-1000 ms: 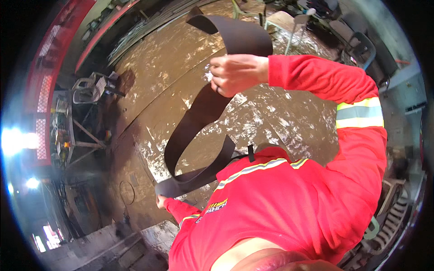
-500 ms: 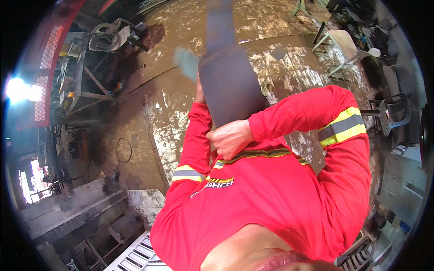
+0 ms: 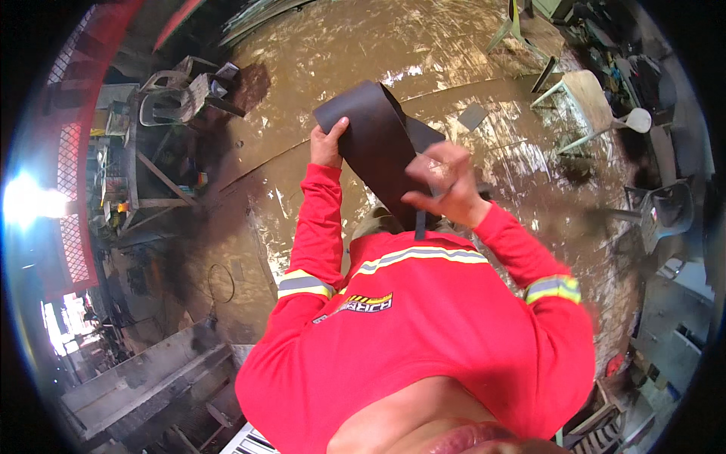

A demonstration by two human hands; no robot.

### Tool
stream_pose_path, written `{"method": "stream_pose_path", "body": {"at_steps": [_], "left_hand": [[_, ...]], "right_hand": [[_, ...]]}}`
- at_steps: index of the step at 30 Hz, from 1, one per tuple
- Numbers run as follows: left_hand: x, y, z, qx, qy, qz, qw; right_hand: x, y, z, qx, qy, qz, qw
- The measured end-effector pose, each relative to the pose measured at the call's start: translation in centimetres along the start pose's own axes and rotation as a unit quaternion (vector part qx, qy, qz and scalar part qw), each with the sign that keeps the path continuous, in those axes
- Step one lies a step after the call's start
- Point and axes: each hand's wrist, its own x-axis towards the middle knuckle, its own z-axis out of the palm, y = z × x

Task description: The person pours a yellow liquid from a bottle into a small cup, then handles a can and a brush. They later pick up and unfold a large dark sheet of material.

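A wide, flexible sheet [image 3: 370, 144] of dark brown material, leather-like, is held up in front of my body. Its far end curls over into a loop, and another flap of it shows on the right. My left hand [image 3: 328, 142] grips the curled left edge, with the thumb on top. My right hand [image 3: 451, 181] is beside the sheet's right edge, in front of it. Motion smears its fingers, so whether it touches or holds anything is unclear. A narrow dark strip [image 3: 420, 225] hangs at the shirt hem below the sheet.
Mottled brown floor lies around me, with a flat grey piece [image 3: 473, 116] on it. Plastic chairs stand at the right [image 3: 586, 98] and far left [image 3: 162, 102]. A wooden-legged workbench [image 3: 162, 178] is at left, beside a red mesh panel [image 3: 73, 234].
The sheet, stretched away from me earlier, now curls back on itself. My left hand's grip has come into view. My right hand has moved from near my chest outward to the right.
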Motion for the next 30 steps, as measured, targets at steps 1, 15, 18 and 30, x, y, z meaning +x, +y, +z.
{"method": "stream_pose_path", "body": {"at_steps": [1, 15, 18, 30], "left_hand": [[1.1, 0.0, 0.1, -0.025, -0.011, 0.008, 1.0], [17.9, 7.5, -1.9, -0.07, -0.012, 0.078, 0.994], [21.5, 9.1, -4.6, -0.081, 0.006, 0.096, 0.992], [43.0, 3.6, -13.4, -0.25, -0.051, -0.228, 0.94]], "right_hand": [[-0.3, 1.6, 0.5, 0.064, 0.046, 0.149, 0.986], [-10.3, 16.5, 19.2, 0.321, -0.235, 0.564, 0.723], [-11.4, 15.7, 20.2, 0.308, -0.194, 0.559, 0.745], [-3.4, 8.0, 4.5, 0.013, -0.134, 0.743, 0.656]]}}
